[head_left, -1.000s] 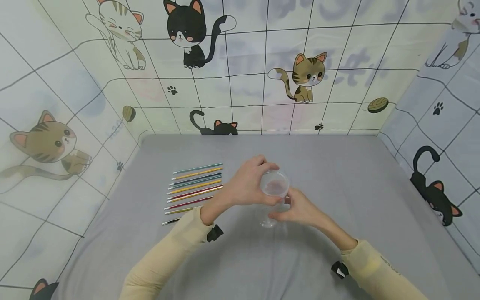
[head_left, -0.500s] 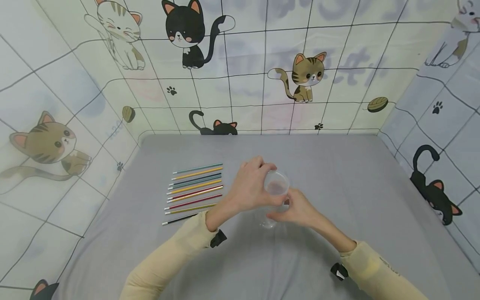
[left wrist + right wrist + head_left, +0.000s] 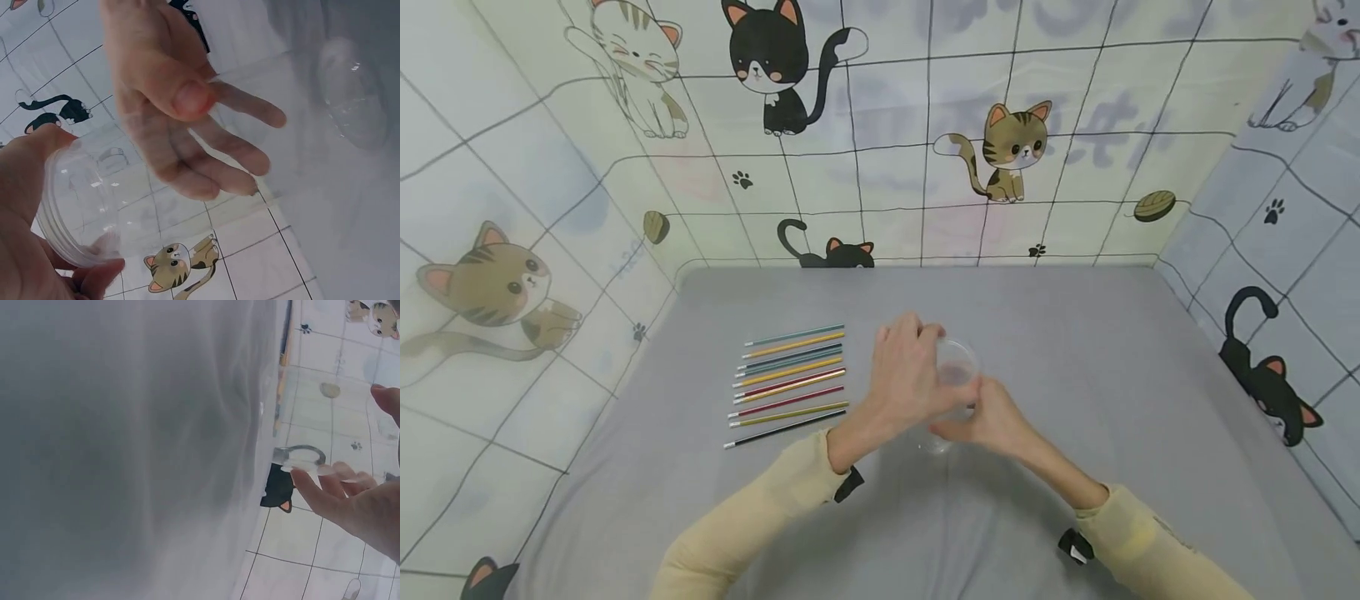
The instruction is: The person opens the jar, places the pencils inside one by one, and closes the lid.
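Note:
A clear plastic jar [image 3: 934, 443] stands between the two hands in the head view, its round base low over the grey cloth. My left hand [image 3: 897, 379] grips the clear lid [image 3: 958, 357] from above, thumb and fingers spread round its rim. The ridged lid [image 3: 59, 215] also shows in the left wrist view, with the left hand's fingers on both sides. My right hand [image 3: 992, 421] holds the jar's body from the right; in the left wrist view its fingers show through the see-through wall. In the right wrist view the right hand [image 3: 365, 509] curves round the jar.
Several pencils in teal, yellow, red and black, among them a black pencil [image 3: 786, 428] nearest the person, lie in a row left of the jar. Grey cloth [image 3: 1075, 333] covers the table. Cat-print curtains [image 3: 895, 108] enclose the back and sides.
My left hand and wrist have turned and shifted slightly right round the lid, uncovering more of the black pencil. The right hand keeps nearly the same place on the jar.

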A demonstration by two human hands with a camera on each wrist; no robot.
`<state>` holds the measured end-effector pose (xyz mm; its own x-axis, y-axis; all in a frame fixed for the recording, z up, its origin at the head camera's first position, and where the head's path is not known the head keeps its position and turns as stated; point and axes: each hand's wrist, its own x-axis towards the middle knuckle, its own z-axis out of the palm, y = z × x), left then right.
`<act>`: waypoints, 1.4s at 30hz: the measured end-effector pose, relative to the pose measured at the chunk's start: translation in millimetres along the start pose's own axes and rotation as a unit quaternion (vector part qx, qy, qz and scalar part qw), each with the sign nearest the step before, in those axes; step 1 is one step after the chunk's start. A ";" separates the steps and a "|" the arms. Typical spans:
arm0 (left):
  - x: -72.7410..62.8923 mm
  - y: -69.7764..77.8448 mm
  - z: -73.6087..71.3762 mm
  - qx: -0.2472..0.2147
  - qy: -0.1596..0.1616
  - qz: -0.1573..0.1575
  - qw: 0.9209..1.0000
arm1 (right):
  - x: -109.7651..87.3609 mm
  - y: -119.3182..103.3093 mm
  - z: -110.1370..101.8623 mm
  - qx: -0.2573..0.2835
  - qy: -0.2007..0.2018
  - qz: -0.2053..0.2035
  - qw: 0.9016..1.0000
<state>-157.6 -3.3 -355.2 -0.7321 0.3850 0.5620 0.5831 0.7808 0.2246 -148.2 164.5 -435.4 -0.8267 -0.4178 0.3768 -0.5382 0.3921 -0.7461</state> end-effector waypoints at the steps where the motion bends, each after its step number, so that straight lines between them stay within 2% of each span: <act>1: -0.1 -0.3 0.1 -0.003 -0.002 -0.004 1.000 | -0.1 0.0 0.6 -0.004 0.001 -0.003 1.000; 3: -0.5 -2.5 -1.1 -0.026 -0.019 -0.007 0.999 | -0.4 0.0 1.7 0.002 0.000 -0.004 1.000; 6: -0.7 -10.8 -5.8 -0.086 -0.071 -0.003 0.994 | -1.0 0.3 2.8 0.016 -0.003 0.000 1.000; 8: 0.3 -18.7 -10.7 -0.141 -0.107 0.007 0.984 | -1.2 -0.5 2.5 0.030 -0.005 0.010 0.999; 12: 4.6 -34.9 -21.0 -0.234 -0.160 0.032 0.958 | -1.1 -1.5 0.5 0.036 -0.007 0.034 0.999; 14: 7.3 -40.7 -25.7 -0.255 -0.179 0.043 0.949 | -0.4 -1.9 -0.9 0.034 -0.010 0.042 0.998; 16: 9.2 -44.0 -29.8 -0.257 -0.196 0.050 0.945 | 0.1 -1.9 -1.8 0.031 -0.015 0.048 0.998; 20: 12.6 -45.1 -33.5 -0.239 -0.215 0.076 0.944 | -0.1 -2.1 -3.2 0.027 -0.020 0.057 0.998; 24: 14.4 -43.3 -34.0 -0.229 -0.219 0.089 0.944 | 0.0 -2.9 -3.5 0.026 -0.024 0.053 0.998; 34: 13.2 -39.3 -30.7 -0.220 -0.220 0.042 0.949 | 0.8 -3.6 -3.4 0.025 -0.027 0.038 0.999; 37: 13.8 -40.1 -30.3 -0.223 -0.219 0.054 0.948 | 1.1 -3.9 -3.3 0.022 -0.024 0.037 0.999; 42: 15.5 -41.0 -31.9 -0.216 -0.230 0.095 0.944 | 0.3 -2.5 -2.3 0.019 -0.021 0.035 0.999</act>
<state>-181.6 -45.1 -330.2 -0.6179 0.7482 0.2415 0.7353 0.4412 0.5145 -147.5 165.3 -432.2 -0.8540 -0.4251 0.2998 -0.4718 0.3902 -0.7906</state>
